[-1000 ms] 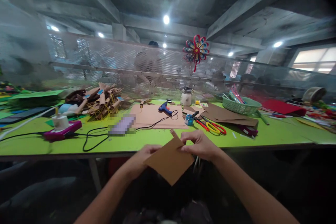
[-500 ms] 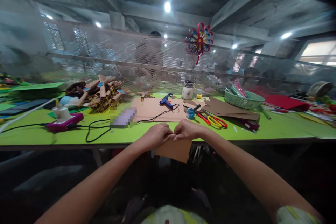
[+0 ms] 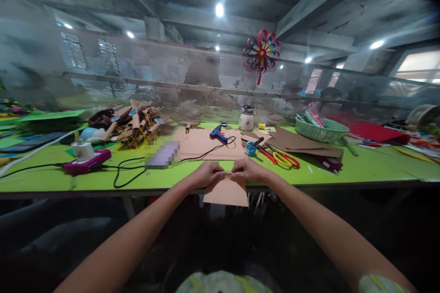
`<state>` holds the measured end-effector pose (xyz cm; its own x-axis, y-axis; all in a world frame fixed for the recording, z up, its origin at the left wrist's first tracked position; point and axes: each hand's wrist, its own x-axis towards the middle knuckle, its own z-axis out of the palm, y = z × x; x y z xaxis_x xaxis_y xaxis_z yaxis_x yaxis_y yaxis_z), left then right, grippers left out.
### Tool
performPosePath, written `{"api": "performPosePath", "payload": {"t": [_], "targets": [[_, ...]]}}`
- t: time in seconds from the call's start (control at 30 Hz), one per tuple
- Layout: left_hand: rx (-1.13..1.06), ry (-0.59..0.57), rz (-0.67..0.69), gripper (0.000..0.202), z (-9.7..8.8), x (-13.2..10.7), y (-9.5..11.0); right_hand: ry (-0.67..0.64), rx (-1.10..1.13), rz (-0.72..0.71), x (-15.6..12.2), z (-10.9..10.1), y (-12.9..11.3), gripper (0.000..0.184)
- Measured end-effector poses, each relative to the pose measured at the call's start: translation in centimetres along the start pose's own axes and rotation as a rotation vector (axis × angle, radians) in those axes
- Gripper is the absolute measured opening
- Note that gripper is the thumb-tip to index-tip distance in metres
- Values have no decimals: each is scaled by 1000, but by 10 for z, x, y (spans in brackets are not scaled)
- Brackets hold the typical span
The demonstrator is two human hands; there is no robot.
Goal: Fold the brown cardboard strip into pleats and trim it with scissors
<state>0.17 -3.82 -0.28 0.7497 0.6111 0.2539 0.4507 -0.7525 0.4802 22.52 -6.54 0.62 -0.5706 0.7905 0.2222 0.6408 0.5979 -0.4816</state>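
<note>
A piece of brown kraft paper [image 3: 226, 192] hangs down over the table's front edge, its upper edge pinched between both hands. My left hand [image 3: 210, 174] is closed on the upper left of that edge. On the upper right, my right hand [image 3: 248, 169] grips it in the same way, a small gap apart from the left. The top edge between the fingers looks curled or folded. Just beyond the hands lie larger kraft sheets [image 3: 192, 144], with a blue hot glue gun [image 3: 219, 133] resting on them. A small blue jar [image 3: 250, 148] stands near my right hand.
Red- and yellow-handled scissors [image 3: 283, 159] lie right of the jar. A green basket [image 3: 321, 132] and a white jar [image 3: 246, 119] stand farther back. To the left are a pile of rolled paper pieces [image 3: 135, 123], a purple power strip [image 3: 87, 161] with cords and a blurred phone-like object [image 3: 163, 154].
My hands have moved slightly apart along the paper's top edge. The paper now hangs straighter and faces me, where before it was tilted. The person behind the mesh has shifted a little.
</note>
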Motion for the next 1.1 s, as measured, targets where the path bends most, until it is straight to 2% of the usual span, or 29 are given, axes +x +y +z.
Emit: {"api": "performPosePath", "payload": {"t": [0.07,0.23,0.3,0.5,0.6,0.73,0.93,1.1], "targets": [[62,26,57,27,2,1,-2,41,-31,-20,0,5,0,22],[276,181,143,30,6,-3,1,114,-126,-48,-4,13,1,14],[355,205,149,31,8,-5,3,150,-149,-64,-6,17,2,14],[453,267,118,16,16,-8,4,271,-239,-86,-12,30,4,17],[474,271,100,19,18,-11,5,279,-292,-92,-14,33,4,17],[463,254,114,20,18,-14,6,171,-394,-112,-15,26,-1,20],[426,226,140,22,18,-16,4,-96,-567,-74,-10,4,-18,27],[444,241,91,24,17,-17,5,-244,-639,-54,-1,-4,-24,27]]}}
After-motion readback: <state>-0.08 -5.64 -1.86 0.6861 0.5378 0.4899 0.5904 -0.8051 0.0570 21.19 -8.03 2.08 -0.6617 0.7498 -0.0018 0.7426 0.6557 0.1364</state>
